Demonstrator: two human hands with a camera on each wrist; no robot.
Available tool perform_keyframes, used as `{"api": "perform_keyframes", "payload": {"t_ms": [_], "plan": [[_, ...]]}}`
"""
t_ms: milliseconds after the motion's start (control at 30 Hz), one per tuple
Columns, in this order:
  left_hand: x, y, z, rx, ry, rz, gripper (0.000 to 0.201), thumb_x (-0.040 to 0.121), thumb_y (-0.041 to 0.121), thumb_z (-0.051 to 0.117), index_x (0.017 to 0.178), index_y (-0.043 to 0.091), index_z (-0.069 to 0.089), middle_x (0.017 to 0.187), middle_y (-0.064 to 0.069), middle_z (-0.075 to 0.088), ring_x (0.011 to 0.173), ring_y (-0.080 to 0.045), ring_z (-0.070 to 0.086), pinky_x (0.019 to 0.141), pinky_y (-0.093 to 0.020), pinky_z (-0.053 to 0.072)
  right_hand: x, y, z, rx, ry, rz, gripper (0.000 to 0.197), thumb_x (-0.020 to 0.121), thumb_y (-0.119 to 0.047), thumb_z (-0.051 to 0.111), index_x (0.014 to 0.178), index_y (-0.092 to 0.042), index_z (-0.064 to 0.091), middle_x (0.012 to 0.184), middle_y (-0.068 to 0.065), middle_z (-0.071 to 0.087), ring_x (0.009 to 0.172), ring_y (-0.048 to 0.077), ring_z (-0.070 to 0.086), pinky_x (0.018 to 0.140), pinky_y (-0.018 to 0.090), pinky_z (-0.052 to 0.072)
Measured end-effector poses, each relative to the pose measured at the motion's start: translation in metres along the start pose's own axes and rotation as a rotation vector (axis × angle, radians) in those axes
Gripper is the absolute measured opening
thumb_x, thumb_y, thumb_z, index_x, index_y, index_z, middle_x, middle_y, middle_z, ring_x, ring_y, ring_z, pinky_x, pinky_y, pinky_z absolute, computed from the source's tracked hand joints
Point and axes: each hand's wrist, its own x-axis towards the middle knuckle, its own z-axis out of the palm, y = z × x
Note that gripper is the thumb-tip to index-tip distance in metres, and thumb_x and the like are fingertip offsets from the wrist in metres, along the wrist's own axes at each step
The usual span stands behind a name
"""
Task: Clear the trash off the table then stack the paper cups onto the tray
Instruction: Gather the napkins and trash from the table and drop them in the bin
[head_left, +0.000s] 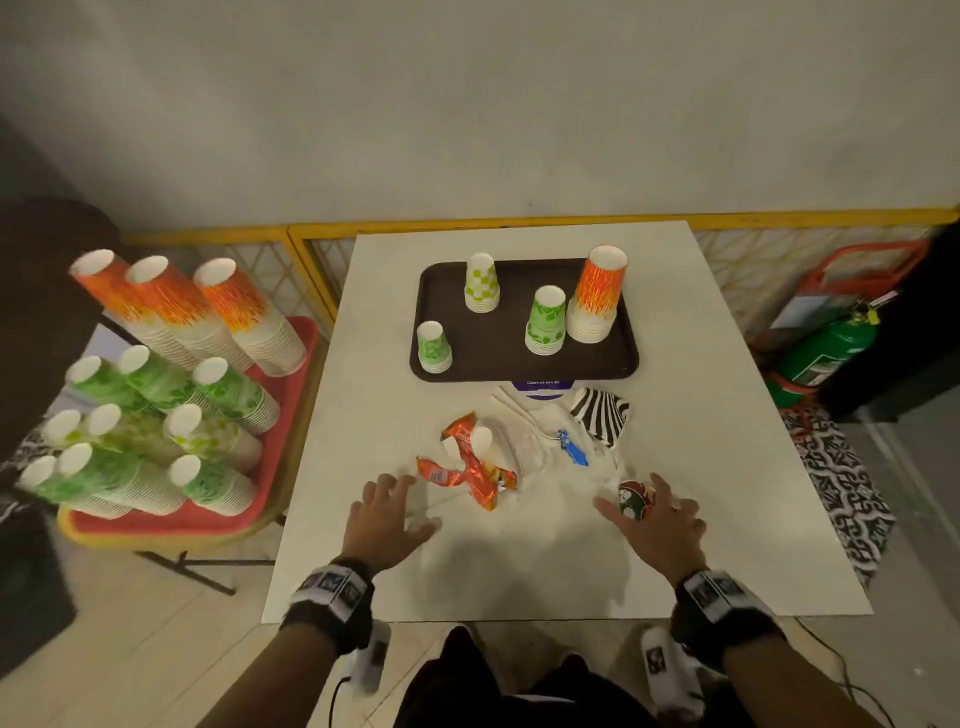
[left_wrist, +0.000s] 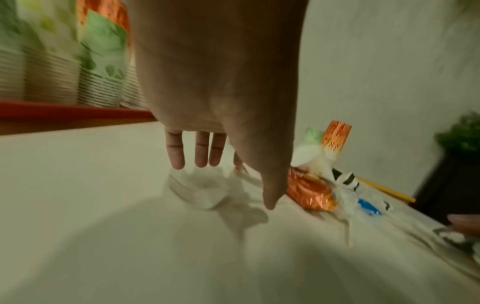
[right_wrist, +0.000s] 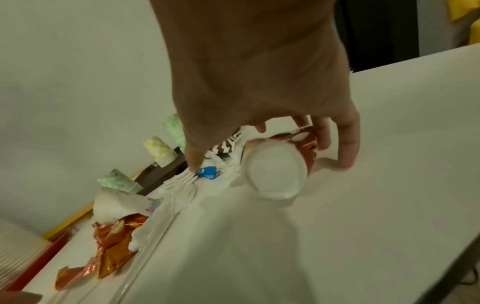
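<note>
A brown tray at the back of the white table holds stacks of upturned paper cups: an orange one, a leafy green one, a checked one and a small green one. In front lies trash: an orange wrapper, a white cup, a blue wrapper and a zebra-striped paper piece. My left hand hovers with fingers spread beside the orange wrapper. My right hand is spread over a red patterned cup lying on its side, thumb on white plastic forks.
To the left of the table, a red tray carries several tall cup stacks. A green extinguisher stands on the floor to the right. A yellow rail runs behind the table. The table's front edge is just below my wrists.
</note>
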Motion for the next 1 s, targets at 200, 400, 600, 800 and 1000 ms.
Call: {"api": "perform_keyframes", "payload": {"t_ms": [200, 400, 600, 800, 1000], "plan": [[0.006, 0.018, 0.010, 0.116, -0.075, 0.065, 0.050, 0.093, 0.038, 0.053, 0.133, 0.009, 0.048, 0.131, -0.013, 0.050, 0.118, -0.034, 0.048, 0.091, -0.043, 0.045, 0.005, 0.004, 0.005, -0.149, 0.023, 0.010, 0.086, 0.068, -0.042, 0.078, 0.139, -0.015, 0.035, 0.131, 0.021, 0.038, 0.117, 0.039, 0.042, 0.100, 0.043, 0.036], [0.007, 0.009, 0.004, 0.013, -0.044, 0.162, 0.038, 0.096, 0.025, 0.049, 0.130, 0.008, 0.048, 0.122, -0.012, 0.055, 0.101, -0.033, 0.059, 0.081, -0.039, 0.047, 0.000, 0.013, -0.014, 0.103, 0.105, -0.039, 0.070, 0.063, -0.029, 0.082, 0.120, -0.017, 0.043, 0.121, 0.020, 0.037, 0.100, 0.041, 0.052, 0.095, 0.047, 0.049], [0.030, 0.034, -0.035, -0.396, 0.160, 0.081, 0.035, 0.095, 0.040, 0.048, 0.119, 0.013, 0.045, 0.111, -0.005, 0.046, 0.072, -0.016, 0.053, 0.067, -0.030, 0.045, 0.003, -0.022, -0.018, 0.165, 0.108, -0.215, 0.070, 0.062, -0.025, 0.085, 0.119, -0.019, 0.045, 0.126, 0.013, 0.034, 0.096, 0.033, 0.057, 0.085, 0.039, 0.056], [0.069, 0.104, -0.043, -0.514, -0.125, -0.394, 0.123, 0.055, 0.101, 0.039, 0.155, 0.037, 0.006, 0.156, -0.020, 0.022, 0.144, -0.043, 0.026, 0.112, -0.058, 0.031, 0.014, -0.039, -0.002, 0.073, 0.065, -0.001, 0.081, 0.068, -0.040, 0.081, 0.134, -0.019, 0.039, 0.133, 0.022, 0.029, 0.117, 0.044, 0.042, 0.099, 0.046, 0.043], [0.089, 0.137, -0.028, -0.404, -0.196, -0.446, 0.121, 0.057, 0.096, 0.048, 0.154, 0.042, 0.000, 0.157, -0.023, 0.015, 0.143, -0.048, 0.022, 0.113, -0.061, 0.025, 0.018, -0.046, 0.014, -0.029, -0.031, 0.059, 0.086, 0.071, -0.063, 0.070, 0.143, -0.033, 0.032, 0.138, 0.017, 0.025, 0.125, 0.044, 0.037, 0.098, 0.049, 0.043]]}}
